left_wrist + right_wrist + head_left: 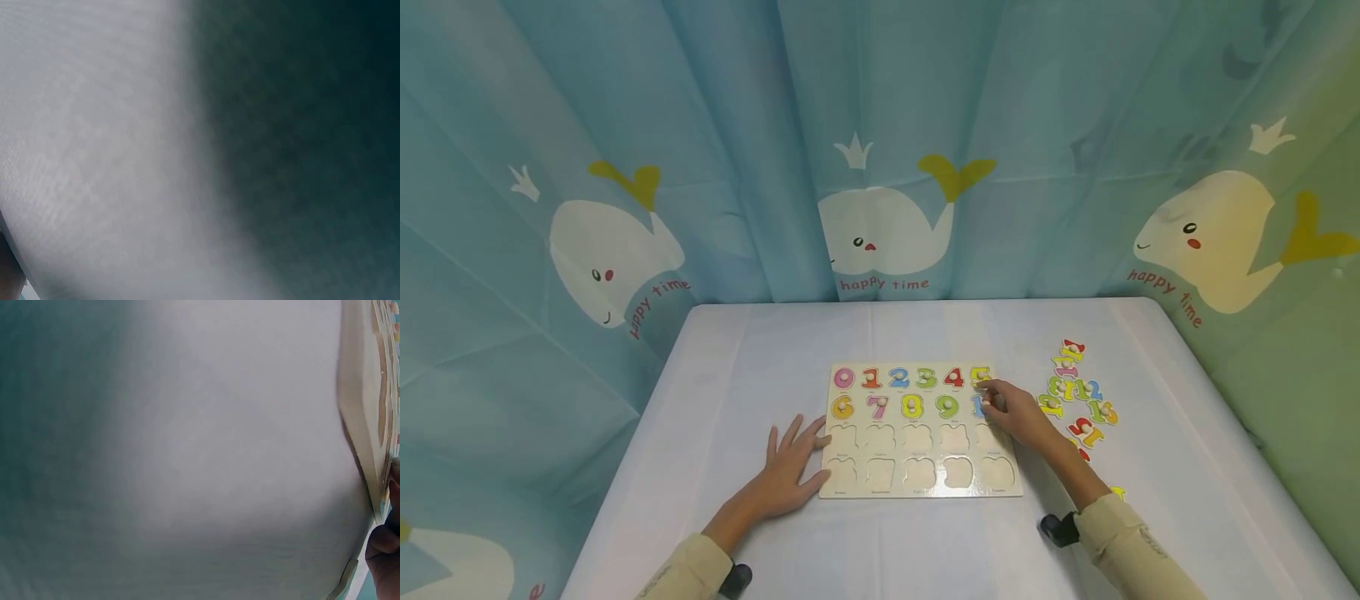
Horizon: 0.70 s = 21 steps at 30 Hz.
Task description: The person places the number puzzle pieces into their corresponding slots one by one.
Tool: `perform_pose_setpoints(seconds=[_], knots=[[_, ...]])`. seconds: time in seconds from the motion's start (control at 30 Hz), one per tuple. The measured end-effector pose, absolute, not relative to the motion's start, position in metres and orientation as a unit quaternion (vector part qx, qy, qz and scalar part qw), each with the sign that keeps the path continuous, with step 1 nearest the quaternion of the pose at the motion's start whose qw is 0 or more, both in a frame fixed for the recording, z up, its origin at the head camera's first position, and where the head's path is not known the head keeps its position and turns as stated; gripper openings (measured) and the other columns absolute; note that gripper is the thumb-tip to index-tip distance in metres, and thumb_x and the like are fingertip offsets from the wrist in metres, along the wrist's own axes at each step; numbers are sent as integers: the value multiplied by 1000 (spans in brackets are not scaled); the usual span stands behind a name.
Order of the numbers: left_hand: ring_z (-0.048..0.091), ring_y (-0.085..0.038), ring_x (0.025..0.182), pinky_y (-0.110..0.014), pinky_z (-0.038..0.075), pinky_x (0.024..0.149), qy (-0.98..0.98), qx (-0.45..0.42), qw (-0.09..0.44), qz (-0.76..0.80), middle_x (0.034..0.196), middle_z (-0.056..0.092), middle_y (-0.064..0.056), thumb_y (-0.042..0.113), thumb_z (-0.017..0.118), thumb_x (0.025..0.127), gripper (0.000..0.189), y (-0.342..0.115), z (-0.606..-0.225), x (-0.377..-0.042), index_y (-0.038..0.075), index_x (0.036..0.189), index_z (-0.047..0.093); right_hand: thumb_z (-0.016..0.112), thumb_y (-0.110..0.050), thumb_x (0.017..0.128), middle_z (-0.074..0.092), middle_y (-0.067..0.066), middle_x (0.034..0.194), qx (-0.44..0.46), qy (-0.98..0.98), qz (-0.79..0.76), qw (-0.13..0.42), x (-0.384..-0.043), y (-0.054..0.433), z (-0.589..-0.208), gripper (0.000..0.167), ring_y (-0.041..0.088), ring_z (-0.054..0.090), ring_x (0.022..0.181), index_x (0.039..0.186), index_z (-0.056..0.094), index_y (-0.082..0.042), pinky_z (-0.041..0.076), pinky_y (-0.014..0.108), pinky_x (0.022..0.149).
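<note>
A wooden number puzzle board (1015,489) lies flat on the table, its two upper rows filled with knobbed numbers and its two lower rows showing bare recesses. My right hand (1017,415) is at the board's right edge, thumb and fingers bent around the knob of a blue number piece (977,407), partly hidden by the hand. The yellow 5 (977,374) is just above those fingertips. With fingers spread, my left hand (786,477) rests on the table and touches the board's left edge. In the right wrist view, part of the right hand (384,553) appears beside the board (355,394).
Loose number pieces lie scattered right of the board, among them a red and orange 15 (1083,427) and a green and orange 16 (1103,412). A yellow piece (1117,492) shows beside the right sleeve. Behind the white table (760,350) hangs a whale-printed curtain (737,208).
</note>
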<state>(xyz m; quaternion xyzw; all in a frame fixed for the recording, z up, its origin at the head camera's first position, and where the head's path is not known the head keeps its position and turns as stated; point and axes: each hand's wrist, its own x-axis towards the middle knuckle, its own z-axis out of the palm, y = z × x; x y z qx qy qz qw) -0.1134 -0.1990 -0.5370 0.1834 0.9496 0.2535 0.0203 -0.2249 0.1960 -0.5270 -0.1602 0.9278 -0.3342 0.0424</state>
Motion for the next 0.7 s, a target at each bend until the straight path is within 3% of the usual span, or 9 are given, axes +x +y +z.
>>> perform_pose_setpoints(seconds=[0.5, 0.7], knots=[[9, -38, 140, -64, -5, 103, 948, 186, 19, 256, 151, 29, -7, 33, 58, 87, 52, -199, -537, -114, 8, 132, 49, 65, -8, 87, 54, 4, 95, -158, 917, -362, 59, -222, 198, -523, 41, 17, 47, 75, 127, 54, -4, 41, 29, 62], [9, -38, 140, -65, -5, 103, 948, 188, 19, 258, 151, 28, -7, 32, 58, 87, 51, -200, -537, -114, 7, 130, 50, 64, -19, 90, 57, 6, 103, -117, 916, -376, 79, -222, 206, -517, 45, 18, 52, 76, 131, 51, -7, 45, 31, 63]])
